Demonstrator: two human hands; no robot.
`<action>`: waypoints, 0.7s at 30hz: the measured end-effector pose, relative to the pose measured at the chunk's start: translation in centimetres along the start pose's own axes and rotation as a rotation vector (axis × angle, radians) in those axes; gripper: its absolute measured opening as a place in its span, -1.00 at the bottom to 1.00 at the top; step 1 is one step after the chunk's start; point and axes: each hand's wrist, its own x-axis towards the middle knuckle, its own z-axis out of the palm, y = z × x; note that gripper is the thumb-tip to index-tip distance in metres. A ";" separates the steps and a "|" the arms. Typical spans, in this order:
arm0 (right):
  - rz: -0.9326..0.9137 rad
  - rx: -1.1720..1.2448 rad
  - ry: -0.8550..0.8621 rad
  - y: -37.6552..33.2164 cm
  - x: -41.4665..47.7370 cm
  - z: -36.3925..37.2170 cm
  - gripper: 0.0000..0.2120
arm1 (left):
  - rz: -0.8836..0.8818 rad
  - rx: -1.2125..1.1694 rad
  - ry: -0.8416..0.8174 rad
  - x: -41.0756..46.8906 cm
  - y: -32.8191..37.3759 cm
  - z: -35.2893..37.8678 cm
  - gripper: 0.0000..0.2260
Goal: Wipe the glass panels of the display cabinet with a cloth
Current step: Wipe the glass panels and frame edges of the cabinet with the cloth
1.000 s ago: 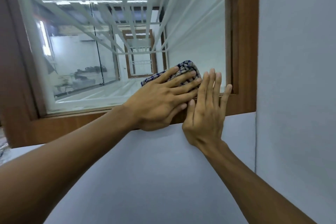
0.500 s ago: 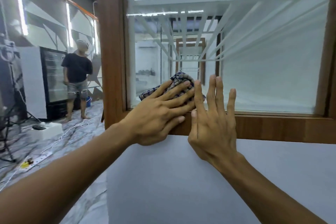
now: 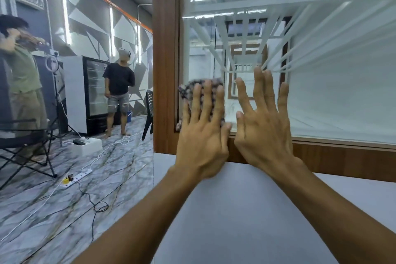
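since a second ago the cloth (image 3: 190,87) has slid left along the glass (image 3: 332,92) to its lower left corner, against the frame (image 3: 165,60). left hand (image 3: 201,135) presses it flat with straight fingers; right hand (image 3: 263,133) lies just beside, fingers spread on the glass.

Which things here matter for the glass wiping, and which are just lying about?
Job: cloth, pressed under left hand; glass panel; right hand, fingers spread.
Lying about: power strip, folding chair, glass-door fridge, black plastic chair.
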 end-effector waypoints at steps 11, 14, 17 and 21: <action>-0.054 0.023 0.004 1.2 -0.5 -0.4 -0.33 | 0.002 -0.029 0.008 0.5 2.3 1.3 -0.38; -0.029 -0.029 0.070 3.2 0.6 -1.1 -0.34 | 0.168 0.002 0.031 3.4 2.7 1.2 -0.38; -0.023 -0.101 0.113 6.2 3.6 -2.3 -0.38 | 0.164 0.036 0.133 7.9 2.8 0.8 -0.38; 0.003 -0.123 0.168 10.3 7.3 -4.1 -0.42 | -0.037 -0.019 0.240 14.4 2.4 -1.1 -0.40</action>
